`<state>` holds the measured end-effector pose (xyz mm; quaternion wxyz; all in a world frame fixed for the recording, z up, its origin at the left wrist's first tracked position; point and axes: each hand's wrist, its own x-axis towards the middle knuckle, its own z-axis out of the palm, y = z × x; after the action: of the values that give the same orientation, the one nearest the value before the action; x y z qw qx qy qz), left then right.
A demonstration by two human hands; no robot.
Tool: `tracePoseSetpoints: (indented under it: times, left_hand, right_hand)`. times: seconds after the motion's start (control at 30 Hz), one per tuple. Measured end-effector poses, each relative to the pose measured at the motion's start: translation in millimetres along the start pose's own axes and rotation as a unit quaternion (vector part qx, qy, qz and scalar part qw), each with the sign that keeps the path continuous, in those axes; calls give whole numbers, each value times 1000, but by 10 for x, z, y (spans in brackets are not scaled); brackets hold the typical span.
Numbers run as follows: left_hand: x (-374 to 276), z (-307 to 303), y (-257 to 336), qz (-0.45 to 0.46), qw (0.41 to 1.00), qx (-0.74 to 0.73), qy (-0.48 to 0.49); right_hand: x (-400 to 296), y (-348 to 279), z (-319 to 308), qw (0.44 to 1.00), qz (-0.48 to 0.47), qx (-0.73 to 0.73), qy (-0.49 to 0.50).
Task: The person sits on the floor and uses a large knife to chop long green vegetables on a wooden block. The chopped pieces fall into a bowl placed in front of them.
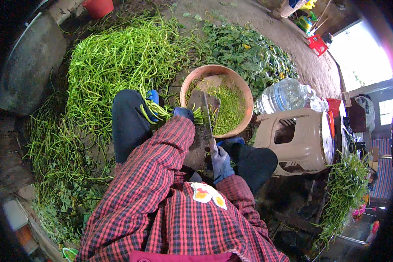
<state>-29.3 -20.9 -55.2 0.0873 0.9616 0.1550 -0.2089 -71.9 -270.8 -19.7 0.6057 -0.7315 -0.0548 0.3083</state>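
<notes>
Gloved, my left hand is closed around a bunch of green stems, whose cut ends stick out to its right over a dark wooden board. A grey-blue glove covers my right hand, which grips the handle of a large-bladed knife. The blade stands beside the stem ends, nearly edge-on to the view; whether it touches them I cannot tell. Beyond the board, and partly under its far end, is a round tan basin holding finely chopped green pieces.
A large heap of long green stems lies at the upper left, leafy greens at the upper right. Right of the basin are a clear plastic water jug and a beige plastic stool. More cut greens hang at the far right.
</notes>
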Motion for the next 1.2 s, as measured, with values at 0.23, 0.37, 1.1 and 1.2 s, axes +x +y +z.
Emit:
tracePoseSetpoints:
  times: [0.23,0.37,1.1,1.2]
  left_hand:
    - [-73,-105,36,-38,999,-13,-7]
    - [-84,-100,74,-28,999,-16,3]
    - [302,550,-131,-77,992,-88,42]
    - [126,258,-43,-16,998,-19,52]
  right_hand:
    - [-97,-148,166,985,21,172,-19]
    - [-215,-259,116,973,-157,-168,24]
    - [-38,-221,91,997,-65,44,-1]
    - [-22,-208,27,995,8,83,-46]
